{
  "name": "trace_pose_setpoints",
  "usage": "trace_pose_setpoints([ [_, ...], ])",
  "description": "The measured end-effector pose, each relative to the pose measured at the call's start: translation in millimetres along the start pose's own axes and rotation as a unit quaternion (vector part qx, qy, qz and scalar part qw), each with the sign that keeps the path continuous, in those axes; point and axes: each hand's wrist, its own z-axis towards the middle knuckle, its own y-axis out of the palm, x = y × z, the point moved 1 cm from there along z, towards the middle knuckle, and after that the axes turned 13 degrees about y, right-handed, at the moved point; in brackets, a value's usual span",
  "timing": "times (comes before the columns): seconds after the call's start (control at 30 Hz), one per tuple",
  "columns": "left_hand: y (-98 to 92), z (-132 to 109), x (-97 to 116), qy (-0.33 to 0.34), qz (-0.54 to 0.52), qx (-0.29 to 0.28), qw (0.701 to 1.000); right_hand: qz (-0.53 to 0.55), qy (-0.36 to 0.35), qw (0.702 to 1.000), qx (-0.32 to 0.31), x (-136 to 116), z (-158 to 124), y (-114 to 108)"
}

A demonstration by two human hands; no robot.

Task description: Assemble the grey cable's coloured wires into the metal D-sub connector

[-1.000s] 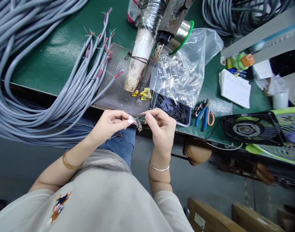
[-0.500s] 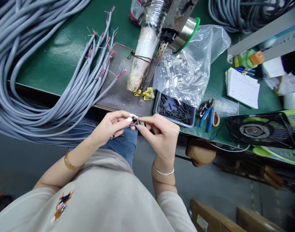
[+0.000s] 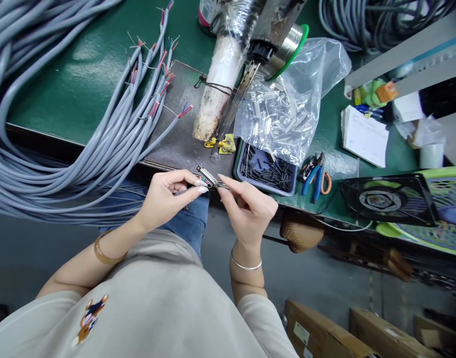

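Observation:
A metal multi-pin connector [image 3: 207,175] with small coloured wires along its near side is held up in front of the table edge. My left hand [image 3: 171,194] is closed, its thumb and forefinger pinching at the wires and the connector's left part. Closed as well, my right hand [image 3: 246,201] pinches the connector's right end, where a thin metallic piece shows between thumb and forefinger; I cannot make out what it is. Just beyond my hands stands a purple tray [image 3: 293,186] of short black tubes [image 3: 267,174].
Grey cables [image 3: 112,124] with stripped ends cover the left. A wrapped white tube [image 3: 216,94] and a solder spool [image 3: 293,52] stand behind my hands. Rightward lie a plastic bag of connectors [image 3: 283,109], blue-handled pliers [image 3: 317,184], a notepad [image 3: 364,136] and a black fan [image 3: 388,199].
The connector has turned so its pin row and wires now show above my fingers. My right fingers have shifted to its right end. The whole view has moved slightly.

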Motion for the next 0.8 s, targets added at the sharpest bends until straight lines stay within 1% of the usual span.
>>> trace_pose_setpoints([
  [0.1, 0.4, 1.3, -3.9, 0.001, 0.005, -0.003, 1.0, -0.052, -0.072, 0.996, -0.011, 0.0, -0.5, 1.5],
  [0.13, 0.1, 1.8, -4.7, 0.0, 0.008, -0.001, 1.0, -0.062, -0.082, 0.995, -0.012, 0.7, -0.9, 2.3],
  [0.17, -0.5, 2.3, -5.1, -0.001, 0.012, 0.004, 1.0, -0.065, -0.078, 0.995, -0.006, 1.6, -1.7, 3.0],
  [0.23, -2.0, 3.7, -4.9, -0.006, 0.013, 0.022, 1.0, -0.04, -0.039, 0.998, 0.024, 3.6, -4.1, 3.1],
  [0.3, -3.5, 5.5, -3.9, -0.017, 0.001, 0.036, 0.999, 0.032, 0.01, 0.997, 0.069, 4.5, -7.4, 1.6],
  [0.4, -5.7, 8.7, -2.5, -0.035, -0.02, 0.04, 0.998, 0.158, 0.036, 0.977, 0.142, 3.9, -11.2, -1.0],
  [0.47, -6.9, 10.7, -2.3, -0.044, -0.025, 0.042, 0.998, 0.173, 0.043, 0.972, 0.153, 4.3, -11.1, 0.2],
  [0.53, -7.3, 12.4, -2.9, -0.046, -0.025, 0.044, 0.998, 0.132, 0.045, 0.982, 0.124, 6.3, -9.1, 5.0],
  [0.63, -6.0, 14.8, -5.0, -0.036, -0.015, 0.041, 0.998, 0.089, 0.043, 0.993, 0.06, 10.9, -4.6, 16.9],
  [0.73, -2.9, 18.5, -7.3, -0.007, 0.02, 0.044, 0.999, 0.106, 0.074, 0.991, 0.018, 14.1, 0.4, 28.6],
  [0.8, -0.5, 22.1, -7.6, 0.021, 0.058, 0.051, 0.997, 0.121, 0.085, 0.989, 0.017, 14.4, 4.1, 33.1],
])
